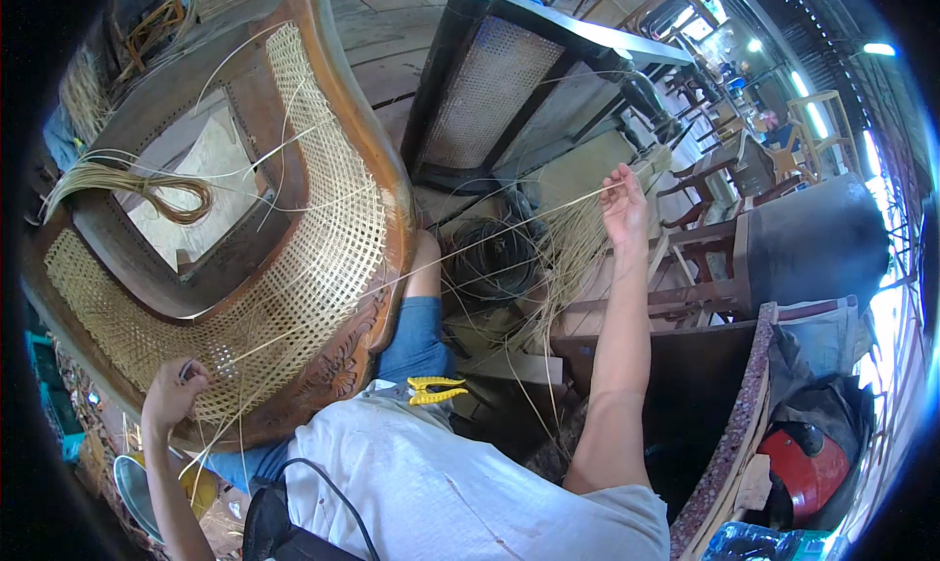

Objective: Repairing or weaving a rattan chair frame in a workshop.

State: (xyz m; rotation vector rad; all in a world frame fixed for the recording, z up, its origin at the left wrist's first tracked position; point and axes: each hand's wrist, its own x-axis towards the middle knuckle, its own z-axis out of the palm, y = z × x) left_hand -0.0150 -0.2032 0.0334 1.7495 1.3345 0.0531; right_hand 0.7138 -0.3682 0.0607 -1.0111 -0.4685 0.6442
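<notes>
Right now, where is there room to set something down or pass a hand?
Bare floor shows between the wooden frame and dark caned panel. A hand might fit the frame's opening, right of the cane bundle. Crowded: around the black coil and loose strands.

I sit in a furniture workshop, one for cane work — a carved wooden frame (389,160) filled with cane mesh (338,233) lies before me, a bundle of cane (181,197) on it. Yellow-handled pliers (436,391) lie close by, loose strands (576,267) spread beyond, and wooden chairs (742,169) crowd the back under tube lights (816,120).
</notes>
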